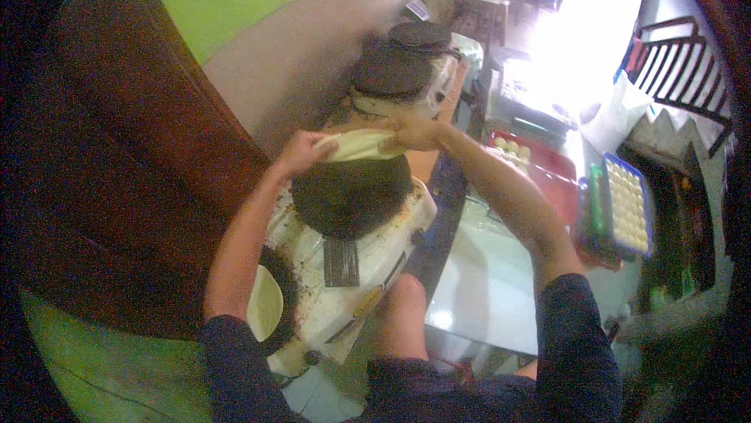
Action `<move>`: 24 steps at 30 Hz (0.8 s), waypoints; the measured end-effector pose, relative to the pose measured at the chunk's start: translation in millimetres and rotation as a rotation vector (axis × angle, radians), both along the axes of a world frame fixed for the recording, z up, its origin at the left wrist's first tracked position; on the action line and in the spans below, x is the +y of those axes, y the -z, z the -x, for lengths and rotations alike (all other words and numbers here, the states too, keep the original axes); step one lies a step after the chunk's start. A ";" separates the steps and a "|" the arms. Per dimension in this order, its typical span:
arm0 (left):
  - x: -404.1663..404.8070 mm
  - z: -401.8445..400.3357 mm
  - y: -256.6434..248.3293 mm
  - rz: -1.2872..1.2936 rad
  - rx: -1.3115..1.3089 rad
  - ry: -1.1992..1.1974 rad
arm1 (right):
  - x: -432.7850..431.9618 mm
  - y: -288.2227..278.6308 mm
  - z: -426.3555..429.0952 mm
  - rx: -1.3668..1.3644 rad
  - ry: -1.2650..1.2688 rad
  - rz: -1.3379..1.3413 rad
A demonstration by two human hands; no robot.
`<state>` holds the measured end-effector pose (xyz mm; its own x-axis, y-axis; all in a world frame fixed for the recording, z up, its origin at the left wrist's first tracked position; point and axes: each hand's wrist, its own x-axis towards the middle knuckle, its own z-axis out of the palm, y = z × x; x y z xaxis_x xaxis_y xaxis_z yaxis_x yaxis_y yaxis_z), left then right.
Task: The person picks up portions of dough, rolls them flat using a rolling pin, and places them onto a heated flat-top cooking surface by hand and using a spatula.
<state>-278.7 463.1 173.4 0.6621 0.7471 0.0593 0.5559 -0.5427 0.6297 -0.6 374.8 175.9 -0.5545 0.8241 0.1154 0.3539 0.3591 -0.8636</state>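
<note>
A thin sheet of pale dough (361,147) is stretched between my two hands. Its left end is gripped by my left hand (306,152), and my right hand (413,134) grips the other end. Directly below the sheet is a round black griddle pan (352,203) on a white gas stove (311,300), its flat handle (341,261) towards me. Another dark round pan at the lower left carries a pale flat round of dough (267,304), partly covered by my left forearm.
Further back, a second stove (381,105) carries more dark round pans (392,71). To the right, a red tray (557,179) and a blue tray (648,241) hold dough balls. A brown wooden panel (146,159) rises at the left. A dark wooden chair (683,71) stands far right.
</note>
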 end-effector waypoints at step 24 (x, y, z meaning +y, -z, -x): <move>24.7 -61.7 166.4 -0.385 0.432 -0.107 | 16.1 150.8 68.2 -0.773 0.081 -0.193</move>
